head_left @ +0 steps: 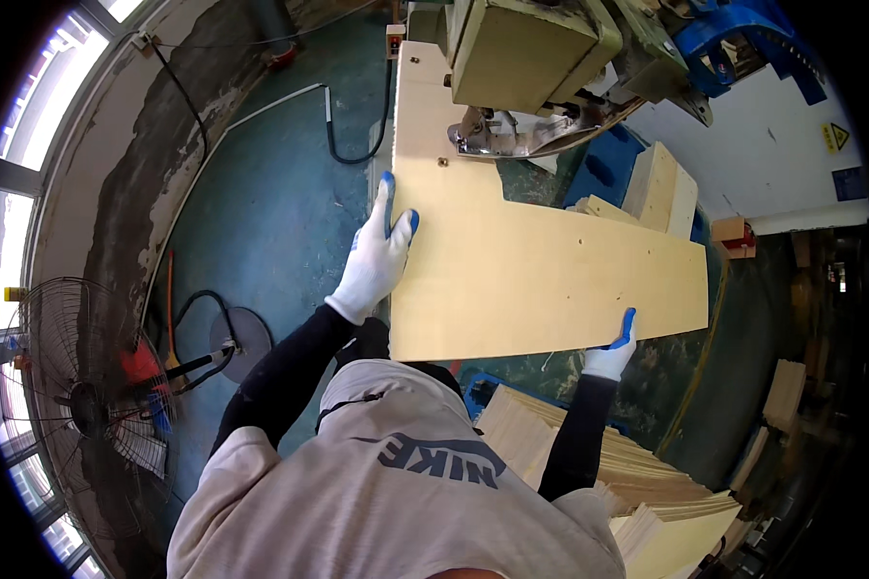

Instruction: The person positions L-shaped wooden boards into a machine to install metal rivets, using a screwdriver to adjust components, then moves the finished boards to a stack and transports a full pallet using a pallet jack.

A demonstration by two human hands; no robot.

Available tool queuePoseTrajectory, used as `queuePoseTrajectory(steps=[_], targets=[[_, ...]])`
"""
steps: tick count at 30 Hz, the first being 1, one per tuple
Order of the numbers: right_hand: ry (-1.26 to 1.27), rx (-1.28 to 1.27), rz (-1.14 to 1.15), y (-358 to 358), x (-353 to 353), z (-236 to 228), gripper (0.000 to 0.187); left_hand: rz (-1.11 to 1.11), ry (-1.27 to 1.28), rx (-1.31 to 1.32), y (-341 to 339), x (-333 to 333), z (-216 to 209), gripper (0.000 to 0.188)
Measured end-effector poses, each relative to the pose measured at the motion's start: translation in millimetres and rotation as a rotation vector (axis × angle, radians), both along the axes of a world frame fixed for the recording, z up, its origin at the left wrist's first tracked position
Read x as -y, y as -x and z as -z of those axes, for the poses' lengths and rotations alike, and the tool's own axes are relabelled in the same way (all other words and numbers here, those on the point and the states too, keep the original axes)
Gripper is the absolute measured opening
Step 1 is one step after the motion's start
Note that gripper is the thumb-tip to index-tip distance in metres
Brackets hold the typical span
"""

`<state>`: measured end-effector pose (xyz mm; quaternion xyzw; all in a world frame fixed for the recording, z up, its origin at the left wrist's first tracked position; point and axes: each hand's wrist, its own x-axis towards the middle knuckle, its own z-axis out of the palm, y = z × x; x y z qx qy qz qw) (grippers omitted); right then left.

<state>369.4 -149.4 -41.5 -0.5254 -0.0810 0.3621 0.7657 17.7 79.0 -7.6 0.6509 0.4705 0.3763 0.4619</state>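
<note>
The left hand (370, 261) holds the board (521, 280) by its left edge, thumb and forefinger apart, floor (280, 222) beyond; the right hand (612, 357) pinches the near edge, fingertips underneath hidden.

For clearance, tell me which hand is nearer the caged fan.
Left. The left hand holds the board at its left edge, right of the fan; the right hand is farther right, at the near edge.

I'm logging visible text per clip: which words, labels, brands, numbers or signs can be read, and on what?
Beige fabric shirt: large dark lettering and logo, legible; wording not copied here.
Yellow rectangular warning sign on white flat panel: black triangle; lettering too small.
Dark blue rectangular label: too small.
Pale flat wooden board: none visible.
</note>
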Motion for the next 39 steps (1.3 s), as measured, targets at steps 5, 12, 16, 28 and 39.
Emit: queuePoseTrajectory(steps=[5, 12, 16, 28, 39], targets=[[-0.067, -0.245, 0.051, 97.8, -23.9, 14.8, 0.048, -0.010, 0.276, 0.271, 106.1, -1.8, -14.9, 0.068], [-0.129, -0.241, 0.116, 174.2, -84.2, 21.7, 0.044, 0.031, 0.174, 0.168, 171.4, -80.9, -18.5, 0.067], [-0.163, -0.200, 0.178, 184.9, -105.6, 12.5, 0.042, 0.053, 0.145, 0.200, 167.3, -118.2, -22.5, 0.066], [-0.247, -0.184, 0.283, 164.4, -160.4, 32.7, 0.038, 0.111, 0.118, 0.113, 151.2, -185.6, -15.3, 0.068], [-0.174, -0.100, 0.303, 171.5, -164.3, 30.8, 0.035, 0.109, 0.142, -0.083, 142.6, -205.3, -11.3, 0.071]])
